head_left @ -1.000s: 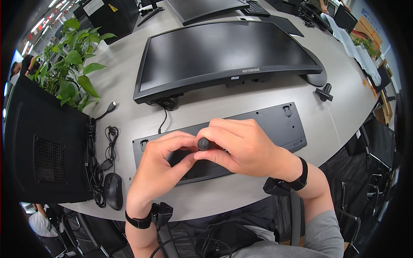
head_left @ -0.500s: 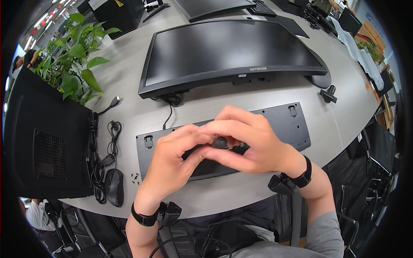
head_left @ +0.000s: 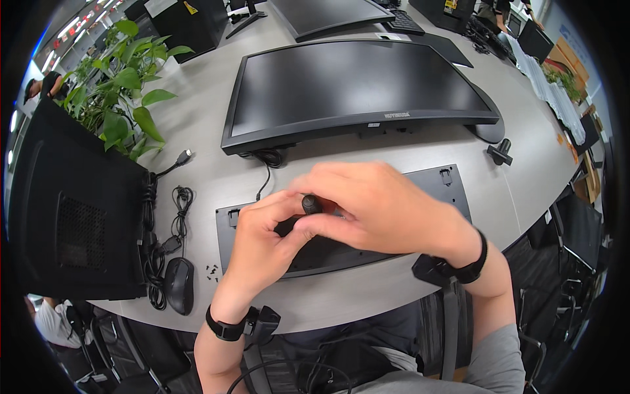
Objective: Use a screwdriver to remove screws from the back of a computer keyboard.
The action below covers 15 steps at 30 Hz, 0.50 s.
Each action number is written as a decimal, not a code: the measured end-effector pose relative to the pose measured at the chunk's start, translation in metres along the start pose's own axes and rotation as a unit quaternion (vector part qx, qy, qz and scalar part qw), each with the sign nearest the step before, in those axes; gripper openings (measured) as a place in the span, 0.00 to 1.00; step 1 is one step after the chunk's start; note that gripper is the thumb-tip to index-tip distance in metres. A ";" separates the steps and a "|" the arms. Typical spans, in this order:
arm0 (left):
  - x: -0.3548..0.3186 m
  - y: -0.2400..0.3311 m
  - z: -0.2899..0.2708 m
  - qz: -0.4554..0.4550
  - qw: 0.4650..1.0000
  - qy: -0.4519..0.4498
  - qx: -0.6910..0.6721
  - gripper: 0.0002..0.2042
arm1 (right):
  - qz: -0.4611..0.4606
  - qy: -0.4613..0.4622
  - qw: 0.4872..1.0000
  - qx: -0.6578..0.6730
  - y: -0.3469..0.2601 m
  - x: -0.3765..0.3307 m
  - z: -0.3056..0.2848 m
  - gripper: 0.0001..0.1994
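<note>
Both my hands meet over an overturned black keyboard [head_left: 430, 187], its underside and flip-out feet facing up. Between them is a screwdriver [head_left: 312, 204]; only its dark, rounded handle end shows, pointing up toward me. My right hand [head_left: 374, 207] curls around the handle from the right, thumb and fingers closed. From the left, my left hand [head_left: 269, 230] is closed around the lower part, its thumb and forefinger close to the right fingertips. The shaft and tip are hidden by the fingers. Several small black screws [head_left: 212, 272] lie on the table left of the keyboard.
A black monitor [head_left: 361, 82] stands behind the keyboard. On the left are a black computer case [head_left: 79, 210], bundled cables [head_left: 153, 256], a mouse [head_left: 178, 285] and a leafy plant [head_left: 125, 92]. A small black stand-like part [head_left: 500, 153] lies at the right.
The screwdriver handle has shifted left between my hands and stands out more clearly. My right hand has rolled leftward over it, and the view has shifted slightly.
</note>
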State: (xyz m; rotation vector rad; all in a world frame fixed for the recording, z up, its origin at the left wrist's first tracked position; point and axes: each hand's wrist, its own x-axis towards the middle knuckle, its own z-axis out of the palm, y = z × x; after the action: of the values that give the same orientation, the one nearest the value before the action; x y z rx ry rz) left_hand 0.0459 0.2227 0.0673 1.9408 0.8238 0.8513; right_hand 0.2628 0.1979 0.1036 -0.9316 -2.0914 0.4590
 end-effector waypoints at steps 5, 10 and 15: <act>0.000 -0.001 0.000 0.021 1.000 -0.001 -0.010 0.08 | -0.022 -0.124 0.992 -0.030 -0.002 0.012 -0.024 0.13; 0.001 -0.004 -0.001 -0.013 1.000 -0.006 0.003 0.08 | 0.004 -0.139 0.987 -0.078 -0.002 0.023 -0.020 0.10; 0.003 -0.005 0.003 -0.010 1.000 0.025 -0.014 0.09 | -0.005 -0.137 0.980 -0.144 -0.002 0.023 -0.022 0.10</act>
State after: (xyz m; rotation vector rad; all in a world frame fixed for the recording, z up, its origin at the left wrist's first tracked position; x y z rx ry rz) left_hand 0.0486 0.2257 0.0620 1.8898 0.8550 0.8983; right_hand 0.2688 0.2137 0.1304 -1.0717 -2.4586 0.2959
